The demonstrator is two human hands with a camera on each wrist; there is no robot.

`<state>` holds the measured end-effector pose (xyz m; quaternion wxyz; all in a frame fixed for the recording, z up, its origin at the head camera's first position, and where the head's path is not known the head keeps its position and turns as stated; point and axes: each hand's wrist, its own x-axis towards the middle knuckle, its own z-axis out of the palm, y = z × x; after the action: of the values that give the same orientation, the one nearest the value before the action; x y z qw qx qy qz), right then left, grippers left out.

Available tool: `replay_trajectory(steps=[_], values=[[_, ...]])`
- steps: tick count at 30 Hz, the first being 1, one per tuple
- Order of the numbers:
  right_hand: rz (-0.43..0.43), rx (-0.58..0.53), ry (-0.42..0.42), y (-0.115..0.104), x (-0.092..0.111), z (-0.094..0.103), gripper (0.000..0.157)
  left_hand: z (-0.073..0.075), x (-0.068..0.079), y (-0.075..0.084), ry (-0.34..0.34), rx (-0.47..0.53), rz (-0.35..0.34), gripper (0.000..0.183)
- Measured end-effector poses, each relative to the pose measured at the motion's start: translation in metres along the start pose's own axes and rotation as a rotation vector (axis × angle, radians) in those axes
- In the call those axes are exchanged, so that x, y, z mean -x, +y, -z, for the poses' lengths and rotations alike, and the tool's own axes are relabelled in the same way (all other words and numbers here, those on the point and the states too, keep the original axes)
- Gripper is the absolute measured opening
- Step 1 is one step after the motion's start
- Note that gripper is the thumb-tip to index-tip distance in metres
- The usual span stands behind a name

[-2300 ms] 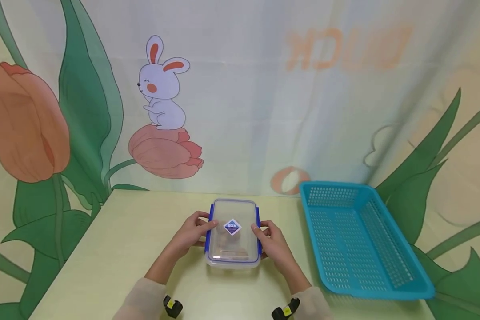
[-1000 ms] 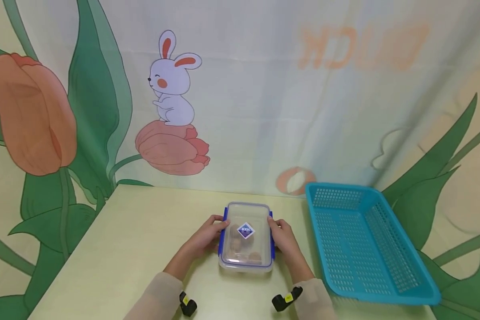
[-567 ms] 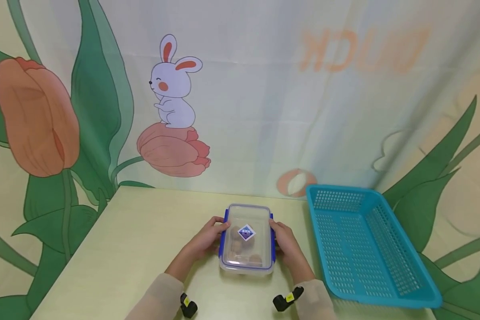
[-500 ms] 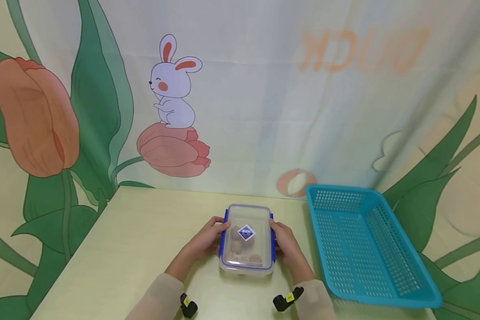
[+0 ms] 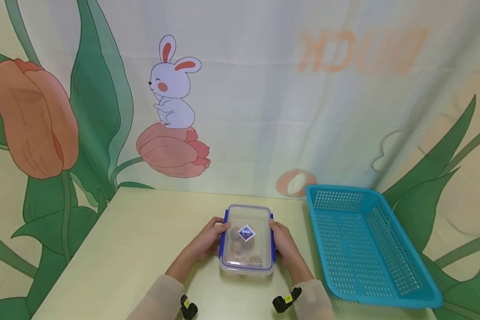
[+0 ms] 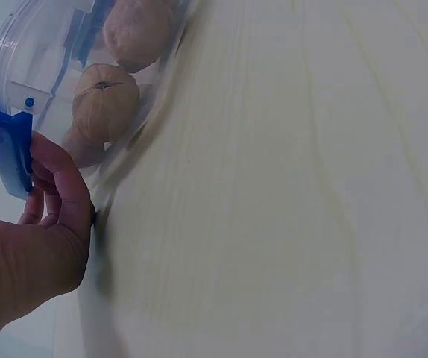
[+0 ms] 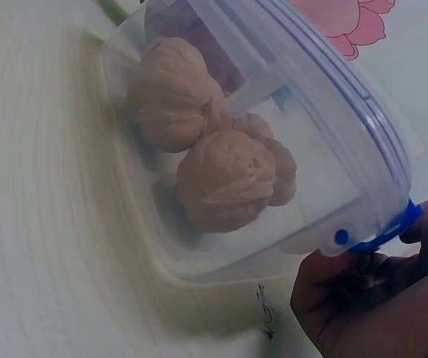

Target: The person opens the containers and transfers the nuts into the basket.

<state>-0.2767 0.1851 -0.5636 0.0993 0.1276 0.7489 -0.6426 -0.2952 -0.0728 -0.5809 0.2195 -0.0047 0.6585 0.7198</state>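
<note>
A clear plastic food container (image 5: 260, 220) with its lid on, blue side latches and a diamond-shaped label (image 5: 246, 233) lies between both hands. Inside are several tan, wrinkled balls (image 7: 225, 183) that look like rolled-up nylon socks. My left hand (image 5: 202, 242) grips the left side, its thumb by the lid's edge; in the left wrist view its fingers pinch a blue latch (image 6: 13, 142). My right hand (image 5: 286, 242) holds the right side at the other blue latch (image 7: 393, 227), thumb on top. Whether the container rests on the table or hovers slightly, I cannot tell.
To the right stands a turquoise plastic basket (image 5: 384, 300) with perforated walls and floor. The pale yellow table (image 5: 144, 235) extends left of the container. Behind it hangs a printed curtain (image 5: 244, 89) with a rabbit and tulips.
Since the oldest frame, the container and both hands have shifted slightly right in the head view, and the tan balls inside have changed position. Over the last second almost nothing has moved.
</note>
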Motion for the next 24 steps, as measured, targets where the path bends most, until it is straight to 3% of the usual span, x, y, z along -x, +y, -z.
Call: replay_trajectory(steps=[12, 24], values=[[0.015, -0.045, -0.015, -0.0004, 0.0023, 0.0040, 0.052, -0.0038, -0.0004, -0.0017, -0.008, 0.033, 0.001, 0.044], [0.010, -0.005, -0.029, -0.0045, 0.0005, 0.0020, 0.053, -0.0018, 0.0009, 0.0022, 0.009, 0.013, -0.001, 0.046]])
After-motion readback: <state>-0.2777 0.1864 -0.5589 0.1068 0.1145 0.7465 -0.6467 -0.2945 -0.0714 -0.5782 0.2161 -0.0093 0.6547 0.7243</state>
